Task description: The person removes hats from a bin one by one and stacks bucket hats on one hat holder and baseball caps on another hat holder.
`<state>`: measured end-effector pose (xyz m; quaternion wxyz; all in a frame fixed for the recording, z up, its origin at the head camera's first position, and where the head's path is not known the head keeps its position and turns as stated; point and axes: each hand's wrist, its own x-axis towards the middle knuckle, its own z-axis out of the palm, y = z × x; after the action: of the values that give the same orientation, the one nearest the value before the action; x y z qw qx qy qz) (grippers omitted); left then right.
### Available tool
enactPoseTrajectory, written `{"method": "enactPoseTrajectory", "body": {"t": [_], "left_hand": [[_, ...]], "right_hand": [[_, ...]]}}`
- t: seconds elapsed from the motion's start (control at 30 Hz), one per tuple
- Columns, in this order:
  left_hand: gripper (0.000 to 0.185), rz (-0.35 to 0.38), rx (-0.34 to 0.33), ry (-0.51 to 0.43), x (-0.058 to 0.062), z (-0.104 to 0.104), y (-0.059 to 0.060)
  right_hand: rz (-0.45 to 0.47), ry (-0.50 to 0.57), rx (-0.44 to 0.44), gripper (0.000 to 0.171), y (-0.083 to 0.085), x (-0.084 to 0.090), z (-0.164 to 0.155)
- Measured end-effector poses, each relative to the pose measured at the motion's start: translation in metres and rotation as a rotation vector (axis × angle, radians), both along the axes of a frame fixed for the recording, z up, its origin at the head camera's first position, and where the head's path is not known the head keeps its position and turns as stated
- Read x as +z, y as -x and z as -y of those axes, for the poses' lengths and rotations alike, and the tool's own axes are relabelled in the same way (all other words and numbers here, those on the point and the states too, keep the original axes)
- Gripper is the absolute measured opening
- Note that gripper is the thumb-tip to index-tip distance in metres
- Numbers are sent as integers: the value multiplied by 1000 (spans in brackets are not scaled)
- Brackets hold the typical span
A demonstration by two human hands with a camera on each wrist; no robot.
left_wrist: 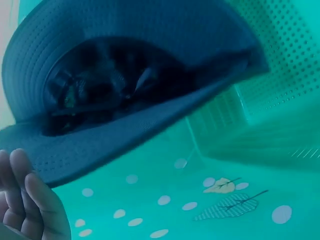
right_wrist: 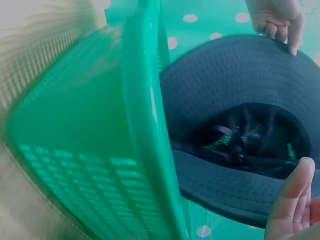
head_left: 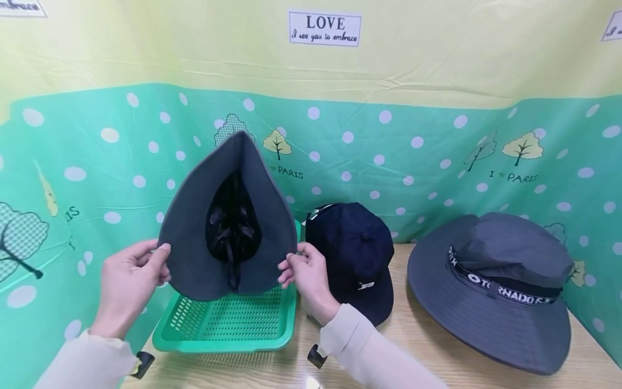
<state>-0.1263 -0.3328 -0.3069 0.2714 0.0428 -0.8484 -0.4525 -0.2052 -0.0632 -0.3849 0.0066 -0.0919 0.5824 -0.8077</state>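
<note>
A dark grey wide-brimmed hat [head_left: 189,237] is held up on edge above the green basket, its dark inside facing me and its brim folded to a peak at the top. My left hand [head_left: 128,278] pinches the brim's left edge between thumb and fingers. At the brim's right edge, my right hand [head_left: 308,275] grips it the same way. In the right wrist view, straps show inside the crown [right_wrist: 245,135]. Below and behind the hat, the green basket [head_left: 223,346] stands on the table, partly covered by the brim.
Right of the basket sits a navy baseball cap [head_left: 357,254] with a small white emblem. Farther right lies another grey wide-brimmed hat [head_left: 505,254] with a lettered band. The wooden table [head_left: 403,335] ends at a green dotted cloth [head_left: 340,146] hung behind.
</note>
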Motion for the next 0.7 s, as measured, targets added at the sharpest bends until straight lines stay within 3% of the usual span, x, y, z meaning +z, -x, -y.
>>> {"method": "enactPoseTrajectory", "body": {"t": [0.1,0.27,0.43,0.57,0.7], "left_hand": [[32,4,18,22,-3,-2,-3],[34,25,43,63,-14,-2,-8],[35,40,39,-2,-29,-2,-12],[26,-30,-14,-200,-44,-4,-11],[24,-122,-170,-513,-53,-3,-10]], "right_hand": [[59,81,44,8,1,-1,2],[183,224,116,26,5,-5,4],[260,264,119,46,9,-9,7],[315,309,122,45,12,-11,8],[359,364,150,22,15,-13,11]]}}
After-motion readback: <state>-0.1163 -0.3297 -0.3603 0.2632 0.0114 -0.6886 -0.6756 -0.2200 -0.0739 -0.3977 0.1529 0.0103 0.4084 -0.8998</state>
